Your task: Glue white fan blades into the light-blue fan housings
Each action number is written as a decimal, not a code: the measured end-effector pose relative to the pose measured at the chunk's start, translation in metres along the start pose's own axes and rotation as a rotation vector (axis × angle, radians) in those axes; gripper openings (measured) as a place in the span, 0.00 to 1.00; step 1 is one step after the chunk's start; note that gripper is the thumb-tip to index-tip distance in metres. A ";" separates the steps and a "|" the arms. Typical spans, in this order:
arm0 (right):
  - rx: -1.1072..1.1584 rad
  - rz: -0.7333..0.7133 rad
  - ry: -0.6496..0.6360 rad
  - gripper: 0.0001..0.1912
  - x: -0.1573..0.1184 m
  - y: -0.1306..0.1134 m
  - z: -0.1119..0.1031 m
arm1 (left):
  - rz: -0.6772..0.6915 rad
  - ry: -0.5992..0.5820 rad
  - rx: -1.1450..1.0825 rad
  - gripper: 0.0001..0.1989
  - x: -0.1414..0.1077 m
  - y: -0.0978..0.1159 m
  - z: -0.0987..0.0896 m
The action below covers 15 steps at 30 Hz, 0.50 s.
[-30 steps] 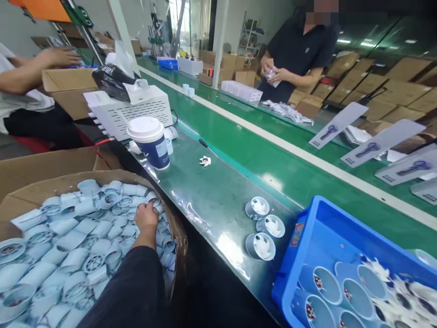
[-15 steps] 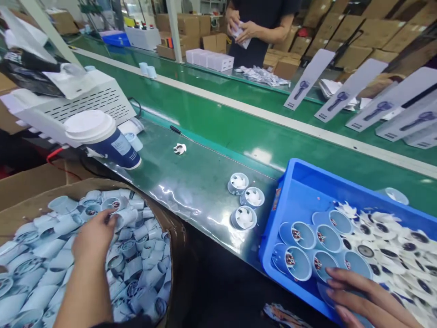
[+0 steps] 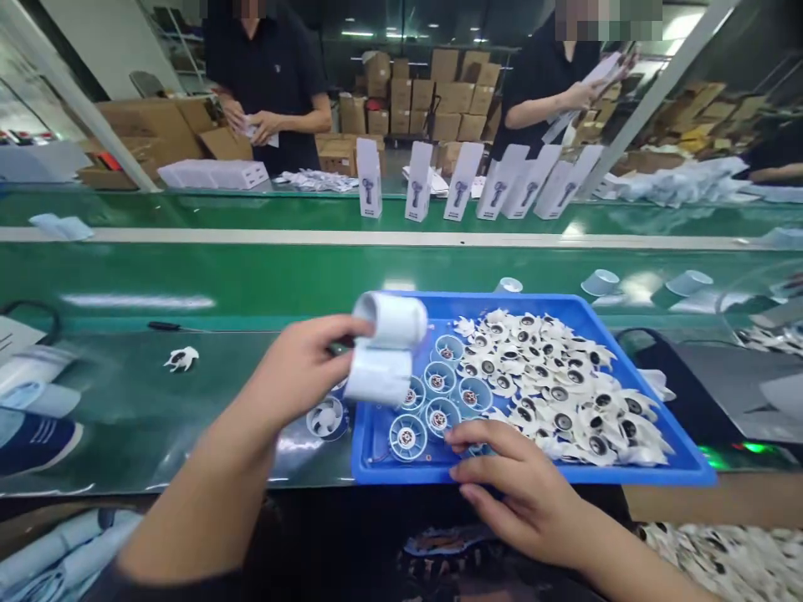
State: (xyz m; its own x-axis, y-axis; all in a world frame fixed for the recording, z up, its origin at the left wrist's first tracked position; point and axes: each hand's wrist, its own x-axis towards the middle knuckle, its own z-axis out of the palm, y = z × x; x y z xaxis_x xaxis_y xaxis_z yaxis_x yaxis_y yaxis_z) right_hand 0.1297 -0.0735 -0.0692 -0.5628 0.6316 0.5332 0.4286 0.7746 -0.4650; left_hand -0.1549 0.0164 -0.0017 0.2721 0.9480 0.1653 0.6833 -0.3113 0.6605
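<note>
My left hand [image 3: 294, 368] is closed on two light-blue fan housings, an upper one [image 3: 405, 322] and a lower one [image 3: 380, 376], held above the left end of the blue tray [image 3: 627, 479]. Below them, several similar housings [image 3: 442, 418] stand in the tray with their round mouths up. White fan impellers [image 3: 558, 376] lie heaped to their right. My right hand [image 3: 527, 493] reaches over the tray's near rim, fingers apart, its fingertips beside a partly hidden housing [image 3: 480, 450]; whether they touch it I cannot tell.
Left of the tray stands a housing with a white fan inside [image 3: 326, 418]. Farther left lie a loose impeller [image 3: 181, 359] and a screwdriver [image 3: 164, 326]. A box of housings [image 3: 69, 552] is at lower left. Across the green belt, two people handle packaging behind upright white boxes [image 3: 370, 180].
My left hand has come up from the box of housings to the tray, carrying two of them. The view has swung right. My right hand stays at the tray's near side.
</note>
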 end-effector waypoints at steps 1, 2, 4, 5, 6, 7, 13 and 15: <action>0.010 -0.003 0.008 0.09 -0.003 -0.001 -0.003 | -0.017 -0.073 0.043 0.16 0.027 0.015 0.012; 0.011 -0.001 0.013 0.09 -0.006 -0.002 -0.008 | -0.052 -0.129 0.138 0.17 0.050 0.026 0.024; -0.004 0.020 0.028 0.09 -0.017 -0.001 -0.019 | -0.081 -0.202 0.259 0.17 0.083 0.034 0.043; -0.015 0.037 0.044 0.09 -0.025 0.000 -0.025 | -0.097 -0.227 0.323 0.16 0.093 0.033 0.050; -0.028 0.056 0.065 0.09 -0.032 0.002 -0.031 | -0.111 -0.249 0.380 0.15 0.100 0.031 0.057; -0.045 0.075 0.089 0.09 -0.040 0.004 -0.037 | -0.129 -0.270 0.439 0.14 0.105 0.029 0.063; -0.101 0.125 0.149 0.08 -0.070 0.016 -0.059 | -0.219 -0.361 0.614 0.09 0.107 0.032 0.096; -0.111 0.116 0.137 0.08 -0.069 0.020 -0.063 | -0.210 -0.346 0.586 0.13 0.104 0.038 0.097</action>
State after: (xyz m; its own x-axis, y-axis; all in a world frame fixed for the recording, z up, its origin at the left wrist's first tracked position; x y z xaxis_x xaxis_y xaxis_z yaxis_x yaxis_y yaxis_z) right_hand 0.2218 -0.0999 -0.0705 -0.4074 0.7093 0.5752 0.5647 0.6907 -0.4518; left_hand -0.0354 0.0963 -0.0304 0.2282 0.9464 -0.2286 0.9703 -0.2016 0.1340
